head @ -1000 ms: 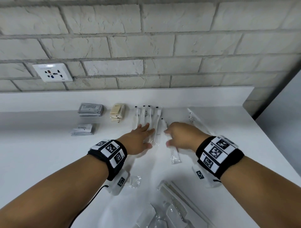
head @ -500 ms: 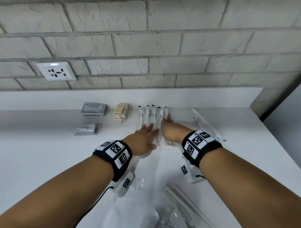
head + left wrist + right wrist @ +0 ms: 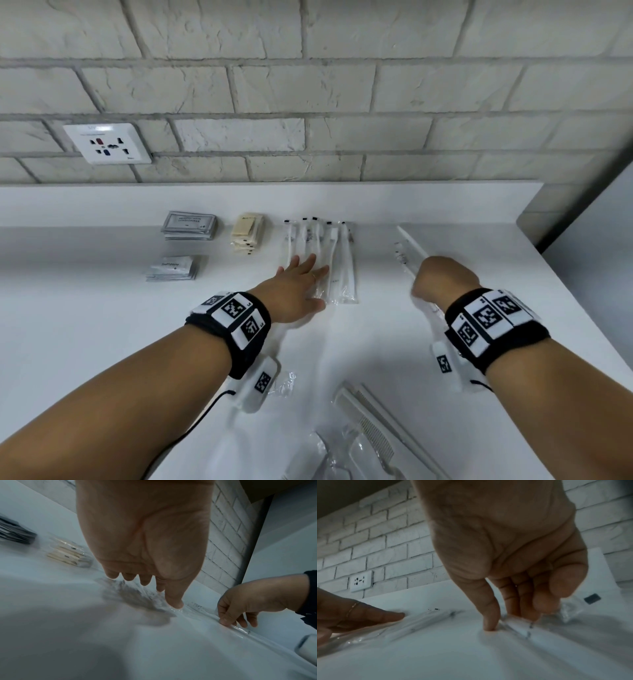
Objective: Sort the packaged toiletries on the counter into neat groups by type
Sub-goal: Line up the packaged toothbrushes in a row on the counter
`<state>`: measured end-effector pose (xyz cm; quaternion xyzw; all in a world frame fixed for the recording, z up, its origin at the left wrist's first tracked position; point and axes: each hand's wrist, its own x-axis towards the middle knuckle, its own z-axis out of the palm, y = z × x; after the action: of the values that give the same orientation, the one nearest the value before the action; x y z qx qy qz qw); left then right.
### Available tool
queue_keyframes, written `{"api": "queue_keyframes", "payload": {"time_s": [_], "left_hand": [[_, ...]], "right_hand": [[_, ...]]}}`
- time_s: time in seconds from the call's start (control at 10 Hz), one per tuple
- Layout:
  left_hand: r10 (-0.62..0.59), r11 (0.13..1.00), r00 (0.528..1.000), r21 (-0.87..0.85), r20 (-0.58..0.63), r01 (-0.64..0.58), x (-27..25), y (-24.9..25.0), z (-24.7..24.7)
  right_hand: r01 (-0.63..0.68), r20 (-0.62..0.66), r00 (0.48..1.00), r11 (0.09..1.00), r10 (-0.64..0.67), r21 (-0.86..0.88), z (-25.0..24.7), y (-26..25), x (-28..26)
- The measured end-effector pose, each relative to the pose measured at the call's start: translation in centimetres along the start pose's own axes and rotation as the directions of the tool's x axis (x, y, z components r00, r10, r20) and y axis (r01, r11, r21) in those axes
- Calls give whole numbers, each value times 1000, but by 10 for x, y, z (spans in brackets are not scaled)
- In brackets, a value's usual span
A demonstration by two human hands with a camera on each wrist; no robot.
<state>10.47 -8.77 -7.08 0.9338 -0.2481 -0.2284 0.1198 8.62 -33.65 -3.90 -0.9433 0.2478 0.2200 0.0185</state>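
White toothbrushes in clear wrappers are lying in a row at the back of the counter. The left hand is pressing flat on them, fingers straight. The right hand is pinching a long wrapped comb lying on the counter to the right.

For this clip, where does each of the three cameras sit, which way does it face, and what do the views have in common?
Head: worn on the head, facing forward and down at the counter and brick wall; both forearms, left hand and right hand show.
Left wrist: under the left palm, facing along the fingers toward the wrapped toothbrushes; the right hand appears at the right.
Right wrist: under the right palm, facing its fingers on a wrapped comb.
Shared: the wall socket shows in the head and right wrist views.
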Motion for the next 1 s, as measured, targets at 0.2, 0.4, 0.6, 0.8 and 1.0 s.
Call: {"api": "queue_keyframes", "payload": {"time_s": [0.2,0.4,0.6,0.8,1.0], "left_hand": [[-21,1000,1000,6,19,21,0,3,0],[-24,999,999,23,29,23,-2,7,-3],[-18,999,999,30,32,17,-4,6,-5],[-18,1000,999,21,33,17,-2,6,-3],[-15,1000,1000,18,23,14,-1,3,-2]], "right_hand": [[208,-69,978,957,-198,202,7,-13,9],[280,-48,956,856,-288,435,4,-22,8],[421,-114,906,852,-407,311,16,-37,-6],[437,-139,897,892,-420,119,17,-57,22],[469,-105,882,879,-460,89,17,-56,40]]}}
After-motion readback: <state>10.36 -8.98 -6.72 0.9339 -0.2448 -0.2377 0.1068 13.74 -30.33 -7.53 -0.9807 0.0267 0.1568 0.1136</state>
